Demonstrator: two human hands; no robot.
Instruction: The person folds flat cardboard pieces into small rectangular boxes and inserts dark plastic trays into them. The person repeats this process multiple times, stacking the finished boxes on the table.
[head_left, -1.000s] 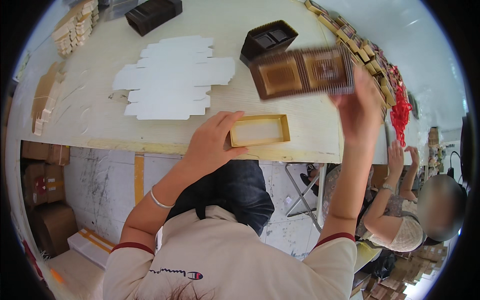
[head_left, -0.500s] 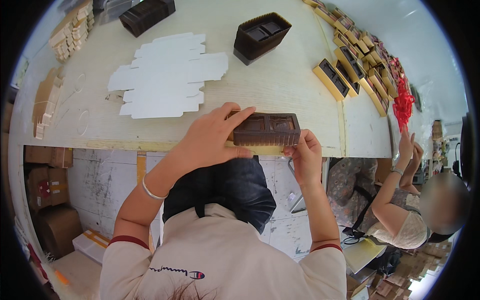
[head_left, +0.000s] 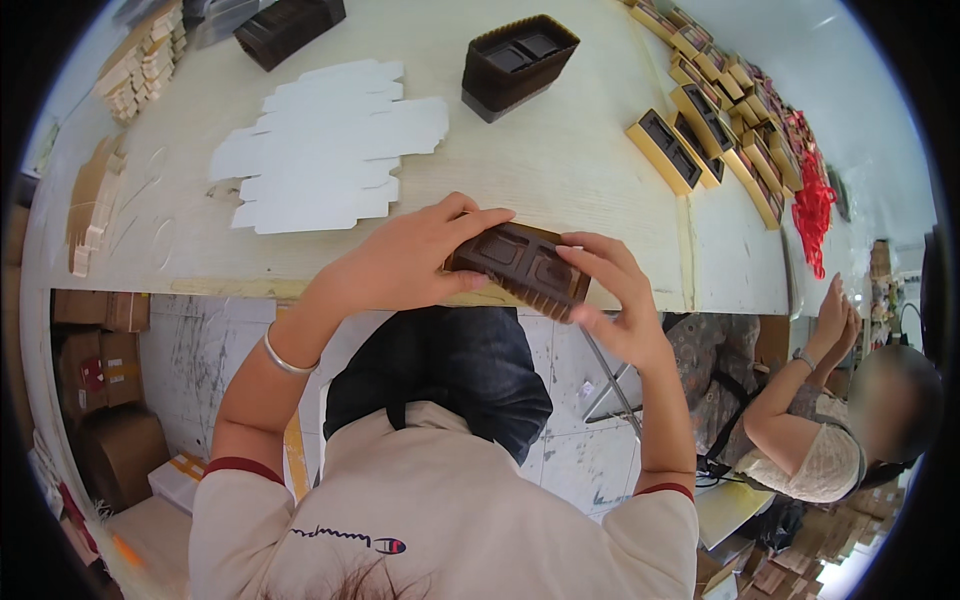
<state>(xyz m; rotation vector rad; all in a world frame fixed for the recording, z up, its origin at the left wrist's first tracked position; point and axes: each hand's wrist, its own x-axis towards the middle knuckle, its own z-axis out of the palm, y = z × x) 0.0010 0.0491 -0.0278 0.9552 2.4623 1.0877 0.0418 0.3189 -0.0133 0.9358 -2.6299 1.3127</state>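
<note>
Both hands hold a dark brown plastic tray (head_left: pixel 518 262) with two square hollows and ribbed sides, just above the table's near edge. It tilts down toward the right. My left hand (head_left: pixel 415 255) is closed around its left end, thumb on the near side and fingers on the far side. At the right end, my right hand (head_left: pixel 625 295) grips it between thumb and fingers. A gold-brown edge shows along the tray's far side; what lies underneath is hidden. Beyond my hands stand nested brown trays (head_left: pixel 520 68), and to their left lies a flat white cardboard blank (head_left: pixel 325 150).
More brown trays (head_left: pixel 290 28) lie at the far left, near stacked card pieces (head_left: pixel 97 205). Gold boxes with dark trays (head_left: pixel 665 150) crowd the table's right side, beside red ribbon (head_left: pixel 815 215). A co-worker (head_left: pixel 800 430) sits at the right. Cartons (head_left: pixel 100 370) stand under the table.
The tray has turned, its right end swinging down toward me. My right hand has shifted from the near corner to grip across the right end. The co-worker's hands have moved slightly.
</note>
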